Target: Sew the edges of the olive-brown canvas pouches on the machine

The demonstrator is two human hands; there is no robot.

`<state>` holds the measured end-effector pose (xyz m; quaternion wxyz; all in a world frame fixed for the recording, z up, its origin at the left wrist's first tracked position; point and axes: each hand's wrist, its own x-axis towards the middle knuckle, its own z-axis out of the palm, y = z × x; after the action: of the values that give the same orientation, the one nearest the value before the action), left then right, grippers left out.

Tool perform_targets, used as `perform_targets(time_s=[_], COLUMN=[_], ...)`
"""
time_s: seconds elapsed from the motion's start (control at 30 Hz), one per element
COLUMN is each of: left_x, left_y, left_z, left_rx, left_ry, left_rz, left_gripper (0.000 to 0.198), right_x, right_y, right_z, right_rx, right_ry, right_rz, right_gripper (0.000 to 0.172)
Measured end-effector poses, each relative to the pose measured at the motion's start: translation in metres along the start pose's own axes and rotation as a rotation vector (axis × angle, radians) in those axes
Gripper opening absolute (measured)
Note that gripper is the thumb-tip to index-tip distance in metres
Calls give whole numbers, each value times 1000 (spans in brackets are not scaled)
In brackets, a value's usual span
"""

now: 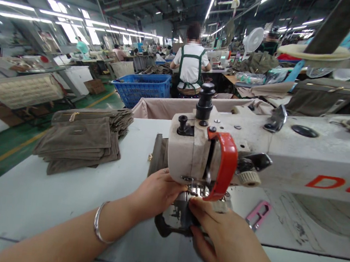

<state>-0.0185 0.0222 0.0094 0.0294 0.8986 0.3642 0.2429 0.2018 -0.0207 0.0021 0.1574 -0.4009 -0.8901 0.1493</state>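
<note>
A white industrial sewing machine [256,131] with a red guard [226,165] stands over the table. An olive-brown fabric pouch piece [159,154], with a small gold zipper pull at its left side, lies partly hidden beneath the machine head. My left hand [156,193] wears a silver bangle and closes its fingers on the fabric beside the presser foot [198,190]. Just in front of the foot, my right hand [220,231] has fingers and thumb closed about a dark strip-like part [185,215]. Whether that is cloth or a machine attachment is unclear.
Olive-brown pouches [80,140] are stacked on the white table [61,202] to the left. Pink thread snips [259,215] lie right of my right hand. Beyond the table are a pinkish cloth-lined bin [161,106], a blue basket [145,86] and a seated co-worker [191,62].
</note>
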Motion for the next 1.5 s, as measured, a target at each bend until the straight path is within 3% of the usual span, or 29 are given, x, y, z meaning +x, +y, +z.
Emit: perform_targets(time_s=[0.3,0.6,0.8,0.93,1.03,1.13,1.27,1.37,1.5], left_x=[-1,3,4,-12,-26,-39,-50,-51,-44], left_y=[-1,4,41,71,86,93,93,92,89], left_z=[3,-1,-24,-33,-28,-16,-1,1,-5], left_rx=[10,8,-76,-112,-48,8,5,-26,-55], left_ry=[40,-53,-258,-329,-345,-297,-132,-48,-60], left_rz=[-5,-147,-312,-351,-310,-192,-67,-46,-87], left_gripper=[22,21,15,39,49,52,37,32,31], right_x=[2,5,0,-3,-4,-6,-7,-7,-5], right_y=[1,1,7,12,15,15,13,12,11], right_z=[-2,-6,-4,-3,-2,-4,-8,-8,-6], right_rx=[63,64,142,140,130,133,106,119,130], right_ry=[-19,1,52,66,66,79,43,18,16], right_rz=[8,-1,-52,-92,-134,-170,-164,-170,-153], right_gripper=[34,33,33,38,34,32,33,32,32])
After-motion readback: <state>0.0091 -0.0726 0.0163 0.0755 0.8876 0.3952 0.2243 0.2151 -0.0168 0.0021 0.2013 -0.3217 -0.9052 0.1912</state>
